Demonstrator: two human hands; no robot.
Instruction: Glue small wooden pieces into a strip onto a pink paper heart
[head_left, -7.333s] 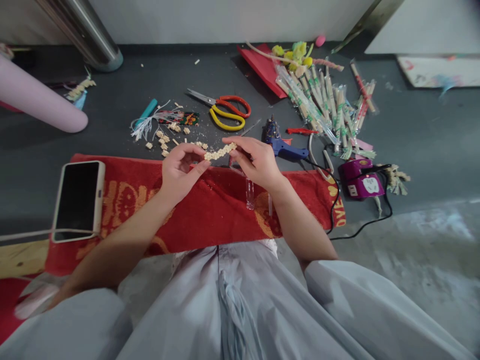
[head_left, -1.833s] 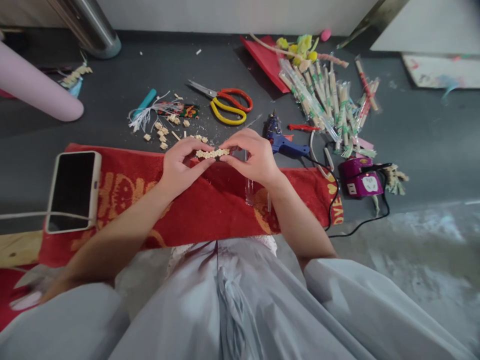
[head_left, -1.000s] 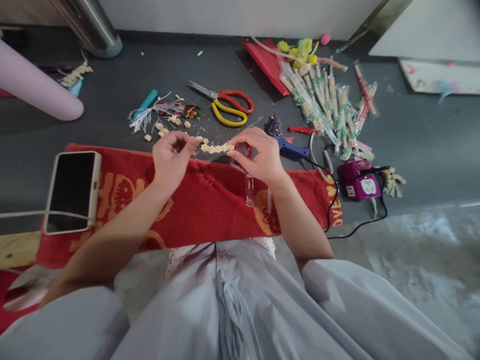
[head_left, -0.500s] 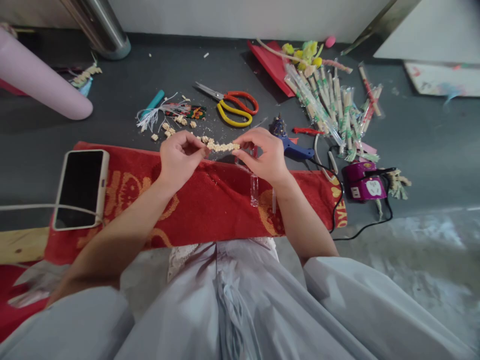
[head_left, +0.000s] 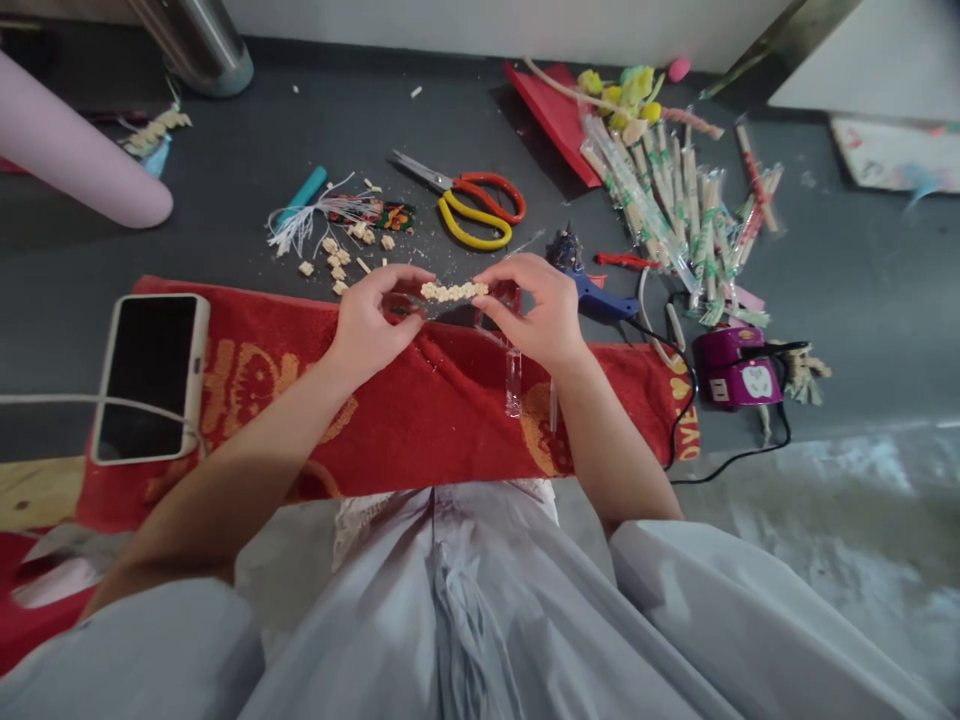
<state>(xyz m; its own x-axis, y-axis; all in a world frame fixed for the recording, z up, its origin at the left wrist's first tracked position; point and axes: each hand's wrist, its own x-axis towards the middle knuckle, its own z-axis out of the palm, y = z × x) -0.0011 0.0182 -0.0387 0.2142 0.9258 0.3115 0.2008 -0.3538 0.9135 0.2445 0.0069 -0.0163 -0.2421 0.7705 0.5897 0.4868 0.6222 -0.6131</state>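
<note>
Between my hands is a short, pale, knobbly strip (head_left: 454, 292) that looks built from small woven pieces. My right hand (head_left: 534, 310) pinches its right end between thumb and fingertips. My left hand (head_left: 381, 318) is at the other end, thumb and fingers spread apart, with the strip's left tip just clear of them. Several similar small pale pieces (head_left: 337, 258) lie loose on the dark table beyond my left hand. Just right of my right hand rests a blue glue gun (head_left: 600, 298). Clear plastic sticks (head_left: 513, 382) lie on the red towel (head_left: 450, 420) under my wrists.
Scissors (head_left: 480, 208) with red and yellow handles lie ahead. White threads (head_left: 300, 225) and a teal stick (head_left: 303, 192) are to their left. Wrapped bundles (head_left: 675, 195) fill the right side, near a purple box (head_left: 739, 368) with a black cord. A phone (head_left: 150, 378) lies at left.
My left thumb and fingers have come apart and let go of the strip's left end. My right hand keeps its pinch. The view has shifted slightly.
</note>
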